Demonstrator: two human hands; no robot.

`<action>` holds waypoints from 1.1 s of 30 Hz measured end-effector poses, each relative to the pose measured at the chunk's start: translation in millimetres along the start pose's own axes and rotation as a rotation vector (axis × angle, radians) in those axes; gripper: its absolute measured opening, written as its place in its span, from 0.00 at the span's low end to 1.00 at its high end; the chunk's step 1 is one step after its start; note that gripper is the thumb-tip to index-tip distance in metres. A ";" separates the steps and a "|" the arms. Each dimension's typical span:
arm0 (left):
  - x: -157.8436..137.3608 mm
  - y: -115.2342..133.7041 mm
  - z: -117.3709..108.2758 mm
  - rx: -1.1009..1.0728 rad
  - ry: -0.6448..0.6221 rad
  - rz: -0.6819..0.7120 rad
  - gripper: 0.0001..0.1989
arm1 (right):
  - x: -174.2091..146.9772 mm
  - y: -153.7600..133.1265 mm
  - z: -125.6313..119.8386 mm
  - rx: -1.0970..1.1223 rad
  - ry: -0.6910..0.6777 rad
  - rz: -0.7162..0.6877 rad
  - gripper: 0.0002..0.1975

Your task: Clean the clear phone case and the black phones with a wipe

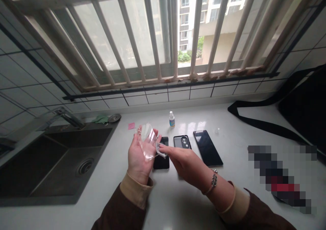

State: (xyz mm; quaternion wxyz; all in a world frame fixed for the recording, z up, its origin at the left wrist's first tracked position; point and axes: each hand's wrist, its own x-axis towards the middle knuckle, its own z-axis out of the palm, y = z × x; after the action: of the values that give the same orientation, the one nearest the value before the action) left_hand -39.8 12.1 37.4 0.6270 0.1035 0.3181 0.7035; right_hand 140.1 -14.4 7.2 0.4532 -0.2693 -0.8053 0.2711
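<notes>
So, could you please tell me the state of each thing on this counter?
Clear phone case: held up in the left hand.
Small wipe: pinched in the right hand, pressed against the case.
Phone: flat, screen dark, partly hidden by the hands.
Black case: lying flat, empty.
Larger phone: flat, screen dark.
Dropper bottle: upright, capped.
Sink: no water visible.

One head-worn view looks forward and down across the counter [178, 196] toward the barred window [163, 36] at 12 o'clock. It sits close above the hands; the sink [63, 162] lies at 9 o'clock.
</notes>
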 end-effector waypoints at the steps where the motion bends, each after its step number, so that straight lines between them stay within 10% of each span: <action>1: 1.0 1.9 -0.1 -0.012 0.013 0.022 0.18 | 0.1 -0.5 0.0 0.041 0.008 0.041 0.20; 11: -2.2 -5.1 -1.2 0.005 -0.089 0.222 0.18 | 3.2 16.7 16.7 0.944 0.215 0.761 0.21; 25: -13.8 -23.8 -4.6 0.334 -0.235 0.569 0.23 | 0.4 1.1 20.7 1.295 0.044 0.880 0.16; 33: 12.5 -3.2 -24.6 0.845 -0.001 0.718 0.30 | 1.7 -5.3 9.0 1.354 -0.094 0.836 0.18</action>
State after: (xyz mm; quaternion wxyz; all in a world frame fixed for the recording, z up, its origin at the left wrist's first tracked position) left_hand -53.0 16.2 13.3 0.2520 0.4483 0.5172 0.6842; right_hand 130.4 -18.7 7.8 0.3449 -0.2034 -0.3162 0.8600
